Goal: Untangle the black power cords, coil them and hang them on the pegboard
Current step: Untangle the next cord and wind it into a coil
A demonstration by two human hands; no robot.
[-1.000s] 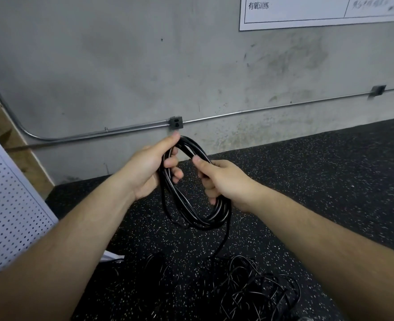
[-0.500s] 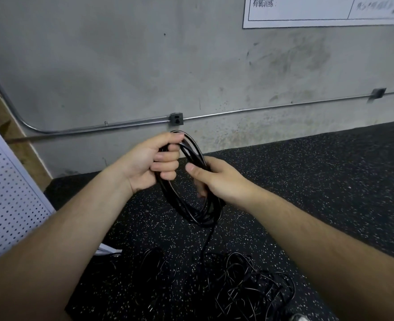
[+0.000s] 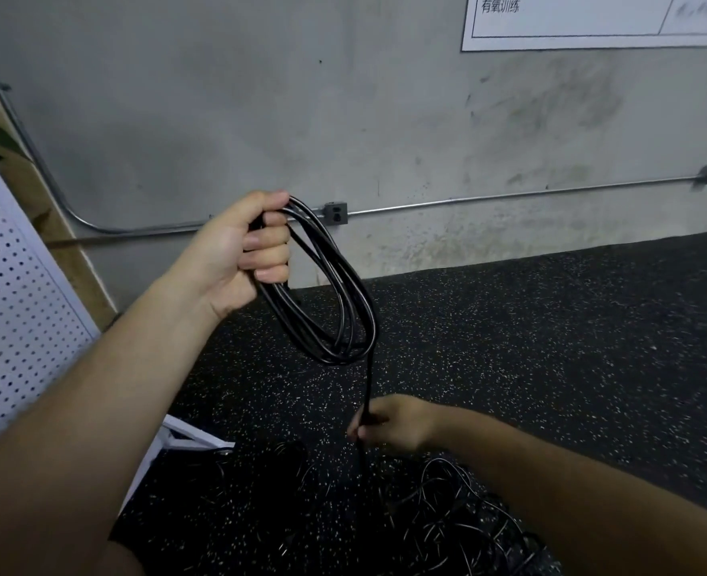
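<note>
The job was only partly done. The left hand [image 3: 243, 247] was clenched round the top of a coil of black power cord [image 3: 335, 356], several loops held up in front of the wall. The right hand [image 3: 393, 426], lower down, pinched the straight run [image 3: 369, 384] of that same cord just above the floor. Beneath it a tangle of black cords [image 3: 447, 513] lay heaped on the floor, unsorted, and nothing visible hung on the white pegboard [image 3: 6, 284] at the left. By my judgement, much of the untangling and coiling and all of the hanging remained. The floor [image 3: 551, 347] was black speckled rubber. Behind it rose a stained grey concrete wall [image 3: 260, 97] carrying a metal conduit [image 3: 509, 196], an outlet box [image 3: 336, 212] and a white printed sign [image 3: 592, 18].
</note>
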